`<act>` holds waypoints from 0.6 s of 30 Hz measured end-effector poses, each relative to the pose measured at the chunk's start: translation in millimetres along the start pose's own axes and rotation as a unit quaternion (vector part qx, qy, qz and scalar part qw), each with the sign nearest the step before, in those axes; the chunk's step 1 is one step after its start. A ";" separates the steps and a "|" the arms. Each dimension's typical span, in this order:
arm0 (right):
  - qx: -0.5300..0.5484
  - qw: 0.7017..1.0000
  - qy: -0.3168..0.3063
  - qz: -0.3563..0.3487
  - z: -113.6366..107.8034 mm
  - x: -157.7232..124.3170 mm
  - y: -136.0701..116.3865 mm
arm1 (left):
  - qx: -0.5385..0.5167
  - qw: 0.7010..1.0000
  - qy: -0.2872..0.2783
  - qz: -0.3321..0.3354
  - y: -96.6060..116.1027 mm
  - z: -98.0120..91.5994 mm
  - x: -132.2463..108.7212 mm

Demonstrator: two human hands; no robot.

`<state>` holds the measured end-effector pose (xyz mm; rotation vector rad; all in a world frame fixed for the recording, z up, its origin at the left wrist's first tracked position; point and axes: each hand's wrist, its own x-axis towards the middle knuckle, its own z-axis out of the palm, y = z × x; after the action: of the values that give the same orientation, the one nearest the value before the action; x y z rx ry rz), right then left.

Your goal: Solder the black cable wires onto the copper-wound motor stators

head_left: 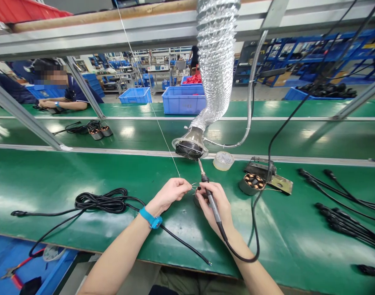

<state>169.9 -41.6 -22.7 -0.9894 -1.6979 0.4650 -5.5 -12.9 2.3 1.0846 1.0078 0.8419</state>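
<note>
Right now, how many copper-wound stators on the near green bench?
2: one stator at the right hand, partly hidden by it; another stator beside the metal fixture.

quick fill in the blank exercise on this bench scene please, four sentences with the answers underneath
1. The soldering iron is in the person's ____ hand.
2. The wristband is ____ in colour.
3. The tape roll sits on a ____ workbench top.
4. The coiled cable lies toward the picture's ____ side.

Missing words: right; blue; green; left
</note>
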 end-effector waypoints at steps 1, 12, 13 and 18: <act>-0.002 1.000 0.000 0.004 0.4 0.2 0.4 | 0.001 1.000 0.001 0.001 -0.3 0.0 0.1; 0.010 1.000 -0.023 0.011 -3.1 -1.7 -0.3 | 0.012 1.000 0.007 0.004 -1.8 -1.0 0.1; 0.009 1.000 -0.022 0.010 -3.2 -1.4 -0.6 | 0.013 1.000 0.008 0.005 -2.0 -1.1 0.3; 0.011 1.000 -0.027 0.011 -5.2 0.6 -2.9 | 0.022 1.000 0.016 0.009 -2.7 -1.2 0.9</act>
<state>173.6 -43.6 -18.4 -0.9890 -1.7270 0.5277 -6.2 -12.5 -0.7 1.1227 1.0489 0.8579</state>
